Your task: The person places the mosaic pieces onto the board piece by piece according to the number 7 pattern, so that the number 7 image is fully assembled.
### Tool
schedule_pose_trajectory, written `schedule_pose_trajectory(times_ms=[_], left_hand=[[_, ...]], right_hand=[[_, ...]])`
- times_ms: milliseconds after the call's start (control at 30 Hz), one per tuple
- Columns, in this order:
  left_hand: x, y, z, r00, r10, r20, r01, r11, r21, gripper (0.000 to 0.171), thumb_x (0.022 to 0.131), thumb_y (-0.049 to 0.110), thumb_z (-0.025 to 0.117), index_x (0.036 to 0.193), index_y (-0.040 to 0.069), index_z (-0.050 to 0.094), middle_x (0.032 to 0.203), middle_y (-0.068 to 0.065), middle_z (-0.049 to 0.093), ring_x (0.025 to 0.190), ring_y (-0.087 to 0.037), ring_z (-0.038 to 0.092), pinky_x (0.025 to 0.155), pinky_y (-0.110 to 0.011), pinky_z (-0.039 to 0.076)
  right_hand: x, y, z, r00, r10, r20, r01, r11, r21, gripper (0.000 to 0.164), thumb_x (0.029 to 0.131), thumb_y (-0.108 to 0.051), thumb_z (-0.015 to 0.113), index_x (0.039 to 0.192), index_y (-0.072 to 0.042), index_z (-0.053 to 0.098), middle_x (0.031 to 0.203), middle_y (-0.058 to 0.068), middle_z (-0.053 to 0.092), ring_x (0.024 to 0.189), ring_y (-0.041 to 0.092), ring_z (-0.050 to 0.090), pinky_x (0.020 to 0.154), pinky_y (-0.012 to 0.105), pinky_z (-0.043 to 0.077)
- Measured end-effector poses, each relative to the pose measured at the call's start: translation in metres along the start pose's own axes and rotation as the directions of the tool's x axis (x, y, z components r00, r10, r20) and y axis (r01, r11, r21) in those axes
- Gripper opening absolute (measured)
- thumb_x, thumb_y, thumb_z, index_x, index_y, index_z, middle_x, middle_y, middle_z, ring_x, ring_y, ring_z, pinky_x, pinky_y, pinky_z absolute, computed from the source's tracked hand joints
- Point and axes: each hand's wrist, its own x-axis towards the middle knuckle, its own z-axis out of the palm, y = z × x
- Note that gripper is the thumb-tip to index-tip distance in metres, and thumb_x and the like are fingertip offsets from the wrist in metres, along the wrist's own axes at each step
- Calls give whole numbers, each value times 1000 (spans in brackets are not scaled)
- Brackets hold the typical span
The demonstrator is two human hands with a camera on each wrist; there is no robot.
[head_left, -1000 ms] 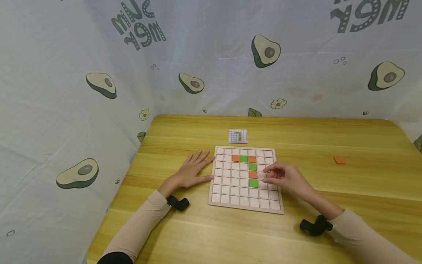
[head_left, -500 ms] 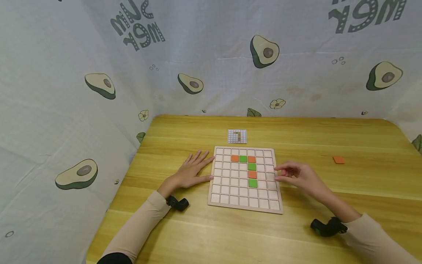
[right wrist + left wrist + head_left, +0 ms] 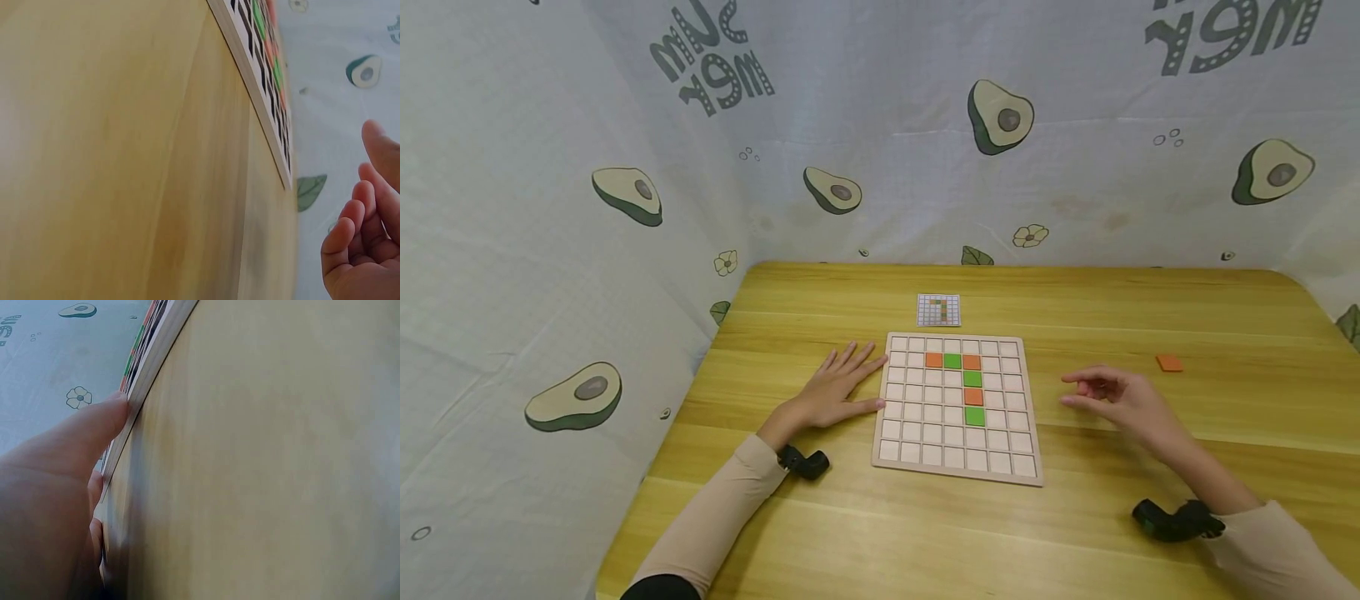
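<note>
A pale wooden grid board lies on the table. Orange tiles and green tiles sit in its cells, a short row with a column running down from its right end. My left hand lies flat with spread fingers at the board's left edge; in the left wrist view its thumb touches that edge. To the right of the board hovers my right hand, holding nothing, its thumb and index finger apart and the other fingers loosely curled. One loose orange tile lies beyond it, farther right.
Just behind the board is a small printed card with a coloured grid pattern. A white curtain with avocado prints hangs along the back and left of the wooden table.
My right hand has moved from over the board's right columns off past its right edge, toward the loose orange tile. The left hand and the tiles stay where they were.
</note>
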Motion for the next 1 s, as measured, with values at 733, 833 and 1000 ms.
schedule_pose_trajectory(times_ms=[733, 833, 1000], left_hand=[[-2, 3, -3, 1000, 23, -13, -23, 999, -26, 76, 100, 59, 46, 162, 29, 13, 167, -5, 3, 152, -28, -6, 119, -51, -5], [-2, 3, -3, 1000, 26, -17, -26, 999, -23, 76, 100, 59, 46, 162, 28, 14, 167, -5, 3, 152, -29, -5, 119, -51, -5], [-3, 3, -3, 1000, 26, -16, -27, 999, -22, 77, 100, 58, 47, 162, 28, 14, 167, -6, 4, 152, -30, -5, 119, -52, -5]], right_hand=[[-3, 39, -52, 984, 135, -120, -133, 991, 27, 29, 92, -17, 75, 114, 0, 69, 83, -11, 63, 67, 10, 51, 47, 30, 35], [-3, 43, -58, 978, 159, -135, -156, 987, 34, 27, 92, -17, 75, 113, -3, 71, 83, -12, 63, 68, 9, 52, 49, 29, 36], [-4, 50, -66, 968, 204, -149, -197, 978, 61, 24, 92, -18, 75, 114, -11, 73, 85, -15, 63, 71, 6, 53, 49, 30, 36]])
